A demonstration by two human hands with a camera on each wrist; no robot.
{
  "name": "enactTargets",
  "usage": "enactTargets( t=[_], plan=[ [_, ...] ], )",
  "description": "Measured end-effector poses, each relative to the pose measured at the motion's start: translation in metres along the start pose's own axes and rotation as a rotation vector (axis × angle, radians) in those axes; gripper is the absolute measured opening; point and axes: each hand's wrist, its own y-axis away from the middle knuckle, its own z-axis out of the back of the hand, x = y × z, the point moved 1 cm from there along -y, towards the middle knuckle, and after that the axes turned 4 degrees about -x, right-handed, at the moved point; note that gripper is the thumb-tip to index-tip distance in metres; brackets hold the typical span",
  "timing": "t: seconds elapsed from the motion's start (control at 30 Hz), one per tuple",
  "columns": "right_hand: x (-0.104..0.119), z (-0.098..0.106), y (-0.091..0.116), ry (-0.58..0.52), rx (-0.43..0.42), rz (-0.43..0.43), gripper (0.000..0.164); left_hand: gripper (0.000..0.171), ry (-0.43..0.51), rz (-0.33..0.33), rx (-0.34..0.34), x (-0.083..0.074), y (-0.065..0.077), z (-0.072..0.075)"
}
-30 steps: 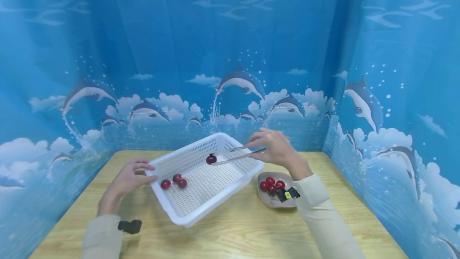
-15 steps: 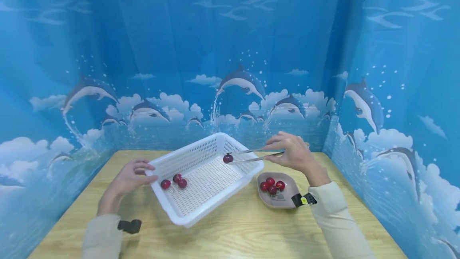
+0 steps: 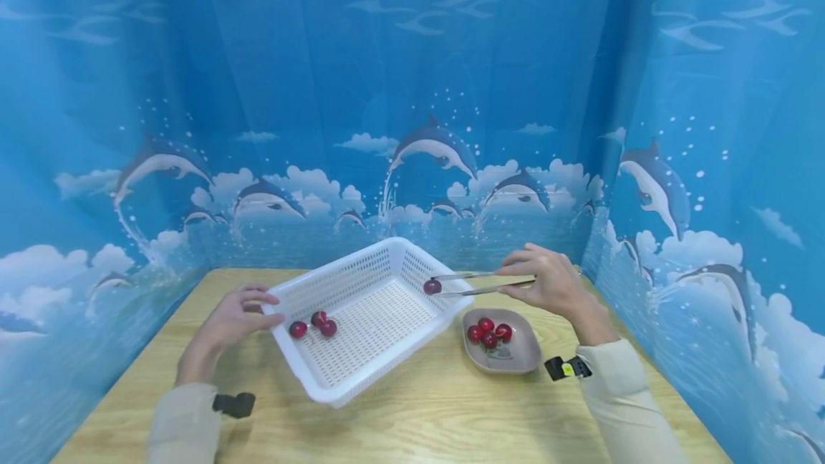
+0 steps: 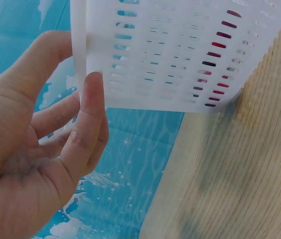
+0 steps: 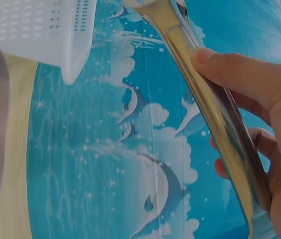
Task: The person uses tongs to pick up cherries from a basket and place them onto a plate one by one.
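Note:
My left hand (image 3: 235, 317) pinches the left rim of a white perforated plastic basket (image 3: 361, 376), thumb on one side and fingers on the other, as the left wrist view also shows. My right hand (image 3: 548, 281) grips metal tongs (image 5: 205, 99) near their middle. Between the tong tips is a dark red cherry (image 3: 432, 286), held above the basket's right end. Several cherries (image 3: 328, 328) lie at the basket's left end. Below my right hand, a beige dish (image 3: 530, 353) holds several more red cherries (image 3: 488, 340).
Both the basket and the dish are on a light wood table (image 3: 412, 428). A blue curtain (image 3: 335, 92) printed with dolphins encloses the back and sides. Black straps (image 3: 567, 368) sit at both wrists.
My right hand has moved to the right with the tongs and the cherry, from over the basket's middle to its right end. My left hand and the basket have stayed put.

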Motion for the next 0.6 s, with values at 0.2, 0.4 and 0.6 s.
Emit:
enactTargets(
  t=[0.2, 0.4, 0.6],
  plan=[
    [-0.006, 0.008, 0.014, 0.016, 0.000, -0.008, 0.027, 0.060, -0.005, 0.018, -0.002, -0.001, 0.000, 0.000],
    [-0.012, 0.015, 0.028, 0.044, 0.012, -0.021, 0.028, 0.060, -0.007, 0.025, -0.001, -0.001, 0.001, 0.000],
    [-0.019, 0.021, 0.042, 0.072, 0.028, -0.037, 0.027, 0.063, -0.012, 0.037, -0.004, -0.002, 0.001, 0.000]
  ],
)
